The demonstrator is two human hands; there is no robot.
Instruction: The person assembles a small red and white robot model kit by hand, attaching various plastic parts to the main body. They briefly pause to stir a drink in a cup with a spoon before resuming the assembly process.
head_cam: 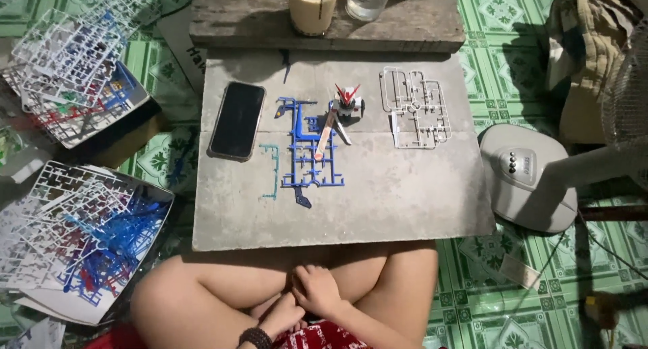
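One view only, from the head camera. The person sits cross-legged on the green tiled floor (513, 25); both hands rest in the lap, touching each other and holding nothing. The right hand (316, 288) lies loosely curled, knuckles up; the left hand (280, 315) (a dark beaded bracelet at its wrist) lies beside and partly under it, and its fingers cannot be made out. Nearest ahead is a grey board (378, 200). On it lie a blue parts frame (307, 150), a small robot head (347, 100), a white parts frame (415, 108) and a black phone (237, 120), all well apart from the hands.
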